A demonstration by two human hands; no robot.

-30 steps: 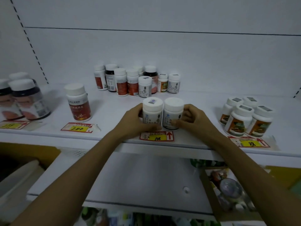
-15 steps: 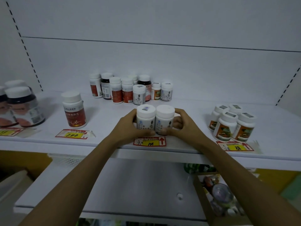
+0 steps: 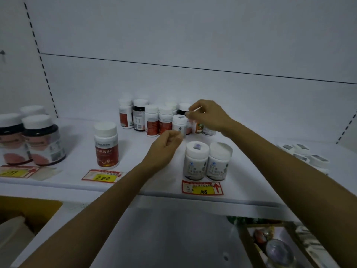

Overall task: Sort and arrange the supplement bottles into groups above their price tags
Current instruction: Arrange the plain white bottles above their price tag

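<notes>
Two white bottles (image 3: 196, 163) stand touching just behind the 108 tag (image 3: 202, 188). Farther behind it sits a mixed cluster (image 3: 151, 120). Left hand (image 3: 166, 147), loosely curled and empty, is beside a small bottle (image 3: 179, 124); right hand (image 3: 209, 116) is over the cluster, grip unclear. Probably light, rigid, slick plastic: grasp the body below the cap.

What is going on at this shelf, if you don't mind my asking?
A person is sorting supplement bottles by price tag. Two matching white bottles stand side by side above the 108 tag, and neither hand touches them. Both hands reach toward the unsorted cluster at the back of the shelf: the left hand beside a small white bottle, the right hand above the bottles behind it. Whether either grips one is unclear. A red-labelled bottle stands alone above the 200 tag.
</notes>
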